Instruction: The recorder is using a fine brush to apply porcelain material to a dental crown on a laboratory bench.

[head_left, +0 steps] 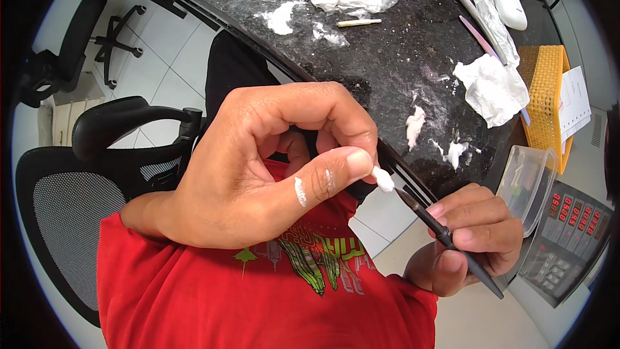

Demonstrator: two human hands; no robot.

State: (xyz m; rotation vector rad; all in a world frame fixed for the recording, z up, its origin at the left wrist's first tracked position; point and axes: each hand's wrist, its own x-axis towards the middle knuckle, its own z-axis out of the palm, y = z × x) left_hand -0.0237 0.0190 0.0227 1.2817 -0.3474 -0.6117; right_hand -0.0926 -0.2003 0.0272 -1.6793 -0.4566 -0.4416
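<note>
The person's left hand (258,168) pinches a small white lump (383,180) between thumb and finger; the right hand (481,223) is wrapped around a dark pointed tool (445,238), its tip touching or just beside the lump; beyond, a crumpled white sheet (494,90) lies on the black speckled tabletop (387,52), near a yellow basket (541,94)

Bright, even light here, and the crumpled white tissue (494,90) nearly washes out! Pale gloss on the black countertop (381,52), soft shade inside the crisply focused left hand (258,174). Red digits glow on the grey display panel (560,255); fisheye bends the countertop's edge, bluish rim, black corners.
</note>
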